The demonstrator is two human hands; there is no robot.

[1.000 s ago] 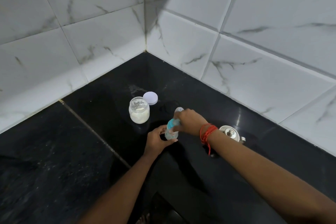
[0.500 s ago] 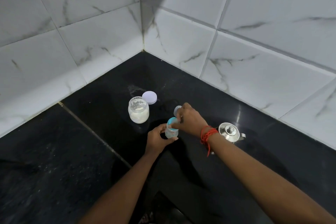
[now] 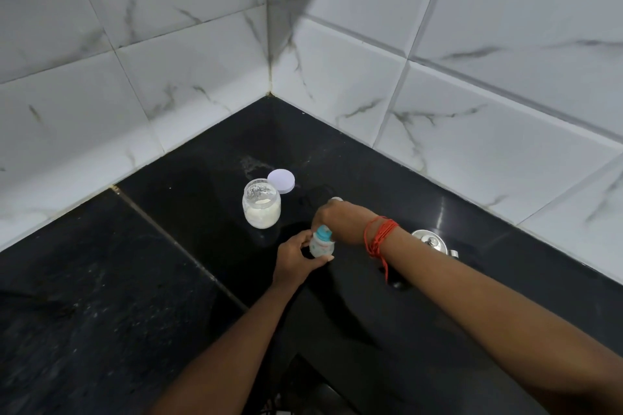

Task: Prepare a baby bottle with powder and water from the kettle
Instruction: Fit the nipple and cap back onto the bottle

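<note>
Head view had the open powder jar (image 3: 261,210) left of centre on the black counter (image 3: 101,296). Right of it the left hand (image 3: 296,254) curled round the baby bottle (image 3: 322,245), with the right hand (image 3: 340,222) clenched on its teal top from above. The kettle (image 3: 429,241) stood further right.

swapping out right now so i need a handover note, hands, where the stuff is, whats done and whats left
Left hand grips the baby bottle by its body, upright.
Right hand curls its fingers round the blue top.
Powder jar stands open on the counter, part full; its lid lies just behind it. Kettle, lid on, sits right of the hands, partly hidden by the right forearm.
Done: jar opened. What is in the bottle cannot be told.
Left: probably powder and water in, then close the bottle.
</note>
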